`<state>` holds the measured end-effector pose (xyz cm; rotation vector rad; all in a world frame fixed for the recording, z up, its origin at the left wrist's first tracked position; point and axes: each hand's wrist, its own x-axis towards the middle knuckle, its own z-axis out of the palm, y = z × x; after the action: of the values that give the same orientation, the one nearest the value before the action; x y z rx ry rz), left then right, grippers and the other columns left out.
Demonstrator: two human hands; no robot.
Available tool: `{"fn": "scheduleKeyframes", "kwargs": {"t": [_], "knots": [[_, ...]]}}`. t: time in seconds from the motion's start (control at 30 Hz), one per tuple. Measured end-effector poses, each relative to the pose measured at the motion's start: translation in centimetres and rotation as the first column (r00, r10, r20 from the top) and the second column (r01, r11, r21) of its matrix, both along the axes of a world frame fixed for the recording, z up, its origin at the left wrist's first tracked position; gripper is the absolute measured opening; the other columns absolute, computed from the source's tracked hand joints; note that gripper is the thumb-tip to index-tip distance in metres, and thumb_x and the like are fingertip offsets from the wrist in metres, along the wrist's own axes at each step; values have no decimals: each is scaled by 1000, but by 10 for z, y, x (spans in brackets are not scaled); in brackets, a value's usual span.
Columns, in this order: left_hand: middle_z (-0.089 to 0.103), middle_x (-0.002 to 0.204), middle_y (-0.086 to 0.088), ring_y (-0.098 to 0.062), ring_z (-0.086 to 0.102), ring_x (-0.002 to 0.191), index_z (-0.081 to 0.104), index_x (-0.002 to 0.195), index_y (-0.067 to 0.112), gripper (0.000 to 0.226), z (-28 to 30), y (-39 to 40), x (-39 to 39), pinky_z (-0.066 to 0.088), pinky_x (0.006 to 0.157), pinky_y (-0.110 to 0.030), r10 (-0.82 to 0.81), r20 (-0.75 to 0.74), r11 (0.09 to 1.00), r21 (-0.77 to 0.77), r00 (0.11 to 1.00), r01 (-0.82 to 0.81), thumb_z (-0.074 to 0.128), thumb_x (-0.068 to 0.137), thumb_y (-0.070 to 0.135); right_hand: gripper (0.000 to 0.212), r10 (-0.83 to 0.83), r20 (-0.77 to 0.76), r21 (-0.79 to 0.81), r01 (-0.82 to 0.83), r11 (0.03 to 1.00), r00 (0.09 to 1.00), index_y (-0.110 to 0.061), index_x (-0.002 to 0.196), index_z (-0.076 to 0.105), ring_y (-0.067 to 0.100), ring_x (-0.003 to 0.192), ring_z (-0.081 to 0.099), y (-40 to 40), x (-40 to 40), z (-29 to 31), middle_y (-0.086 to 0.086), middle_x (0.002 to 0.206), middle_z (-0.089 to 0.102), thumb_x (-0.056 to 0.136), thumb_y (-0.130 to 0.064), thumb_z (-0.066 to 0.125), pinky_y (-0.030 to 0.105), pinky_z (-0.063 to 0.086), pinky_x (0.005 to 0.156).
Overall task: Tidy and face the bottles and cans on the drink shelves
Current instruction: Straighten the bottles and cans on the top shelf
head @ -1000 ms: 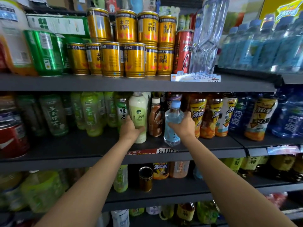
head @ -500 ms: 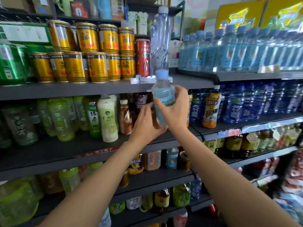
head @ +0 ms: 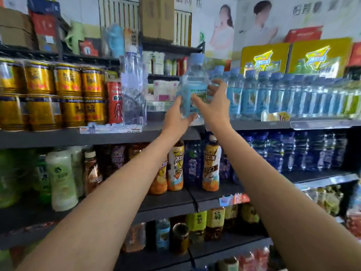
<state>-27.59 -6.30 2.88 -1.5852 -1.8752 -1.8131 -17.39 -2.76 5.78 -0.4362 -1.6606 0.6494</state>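
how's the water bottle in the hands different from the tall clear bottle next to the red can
The water bottle has a blue cap and blue label; the tall clear bottle has a white cap and no colored label that shows. The water bottle is held up by the left hand and right hand; the tall clear bottle stands on the shelf, untouched. Both are see-through plastic.

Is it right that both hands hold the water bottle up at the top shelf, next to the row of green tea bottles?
Not quite. In the head view the left hand and right hand do hold the water bottle up at the top shelf, but the row beside it is blue-labelled water bottles, not green tea.
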Motion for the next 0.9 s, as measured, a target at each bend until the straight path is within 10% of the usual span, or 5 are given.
{"fn": "scheduleKeyframes", "kwargs": {"t": [0.13,0.33,0.9], "knots": [[51,135,-9,-23,52,119,37,141,13,72,22,53,-8,44,100,-44,56,82,997,-64,995,-50,72,79,25,34,-77,187,76,64,995,979,-4,124,48,23,117,50,51,6,10,10,130,49,91,-4,53,29,45,91],[61,117,-9,-24,56,107,53,123,9,39,26,83,-2,48,92,-39,111,126,981,-170,986,-89,65,85,10,32,-119,498,227,3,974,859,2,121,56,28,123,43,90,-1,6,13,141,34,90,-1,51,25,36,93],[58,124,-14,-27,56,105,52,124,10,33,34,112,-13,42,82,-31,332,-61,884,-327,941,-333,53,92,19,33,-62,755,183,-119,976,653,0,120,51,31,99,52,106,-20,-8,20,121,51,88,3,42,29,39,74]]}}
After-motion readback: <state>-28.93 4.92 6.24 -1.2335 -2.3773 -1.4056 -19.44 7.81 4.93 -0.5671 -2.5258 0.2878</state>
